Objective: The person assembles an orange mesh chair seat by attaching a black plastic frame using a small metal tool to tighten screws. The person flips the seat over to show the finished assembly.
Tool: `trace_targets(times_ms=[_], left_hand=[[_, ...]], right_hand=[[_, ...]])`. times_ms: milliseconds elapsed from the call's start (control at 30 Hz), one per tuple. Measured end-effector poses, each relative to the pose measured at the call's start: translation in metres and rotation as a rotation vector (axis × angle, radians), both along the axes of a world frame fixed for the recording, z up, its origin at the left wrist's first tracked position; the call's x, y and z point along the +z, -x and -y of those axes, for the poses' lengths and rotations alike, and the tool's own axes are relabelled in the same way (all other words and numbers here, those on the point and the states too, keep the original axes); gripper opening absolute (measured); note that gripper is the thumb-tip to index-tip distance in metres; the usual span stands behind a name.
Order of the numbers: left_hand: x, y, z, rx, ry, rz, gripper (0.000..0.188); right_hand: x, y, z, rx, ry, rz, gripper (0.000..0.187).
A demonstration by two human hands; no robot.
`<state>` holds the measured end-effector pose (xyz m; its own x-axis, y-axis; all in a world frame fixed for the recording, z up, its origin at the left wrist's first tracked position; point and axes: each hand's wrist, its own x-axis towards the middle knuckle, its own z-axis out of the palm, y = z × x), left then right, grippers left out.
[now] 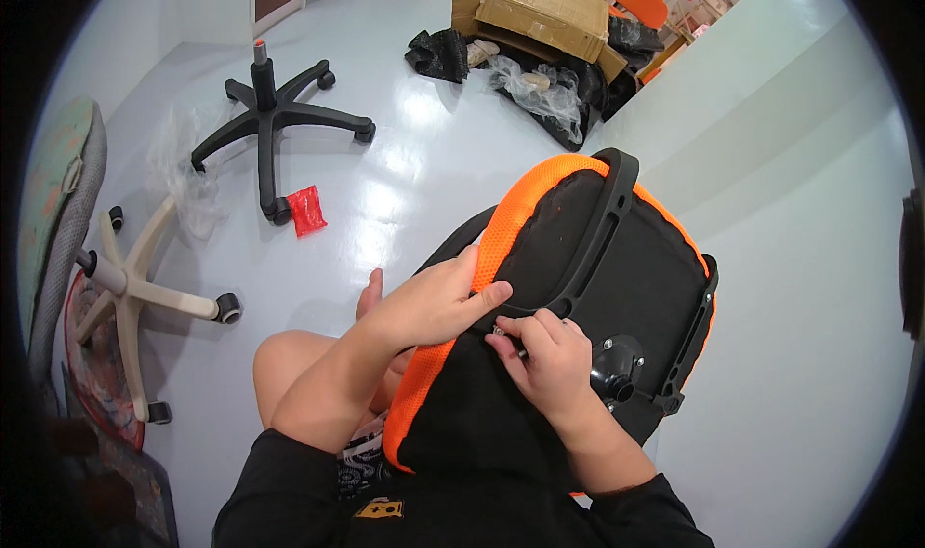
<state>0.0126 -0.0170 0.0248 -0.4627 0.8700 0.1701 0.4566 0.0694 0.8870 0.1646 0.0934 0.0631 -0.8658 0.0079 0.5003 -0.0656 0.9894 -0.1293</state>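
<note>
Two hands are on the job, and the right grip [508,342] is doing the fine work, pinching a small metal piece [498,330], bolt-like by its glint, between thumb and fingers right beside the end of the black curved bar [605,230]. Across from it, the left hand [438,302] lies over the orange rim [525,198], thumb on top; its other fingers are partly hidden, so I can't tell how hard it clasps. Underneath both, in front of the person's body, sits the chair part [482,408], dark underside facing up. My read: this is the fastening step, bar to chair part, and the next move calls for a straight bolt, a matched hole and a steady left hand. The crowding is the trouble: left thumb, bar end and right fingertips all meet in one tight spot, and the soft rim could give under pressure. Just beyond the right hand, a round black fitting [617,370] shows bolt heads around it, with a second bar [692,341] along the far edge. Farther out on the floor stand a black wheeled base [269,116], a red packet [306,211] beside its caster, a cream base [130,288] to the left, and a cardboard box [544,6] over loose wrapping [549,95].
</note>
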Motion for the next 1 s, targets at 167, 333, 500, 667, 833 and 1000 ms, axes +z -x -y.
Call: trace_targets(times_ms=[167,333,500,667,833,1000], left_hand=[[0.005,0.000,0.003,-0.042,0.053,0.068,0.069],[0.006,-0.001,0.002,-0.042,0.005,0.066,0.071],[0.010,0.002,0.003,-0.067,0.108,0.071,0.077],[0.007,-0.001,0.002,-0.051,0.065,0.085,0.071],[0.009,-0.003,0.003,-0.039,0.109,0.083,0.069],[0.013,-0.004,0.003,-0.024,0.050,0.025,0.071]], right_hand=[[0.005,0.001,0.006,-0.037,0.020,0.024,0.021],[0.001,-0.001,0.003,-0.017,-0.025,0.005,0.020],[-0.004,0.005,0.006,-0.046,-0.012,-0.054,0.024],[0.005,0.000,0.004,-0.002,-0.004,0.014,0.019],[-0.007,0.001,0.004,0.010,-0.002,-0.061,0.022],[0.003,0.000,0.005,-0.009,0.041,0.018,0.033]])
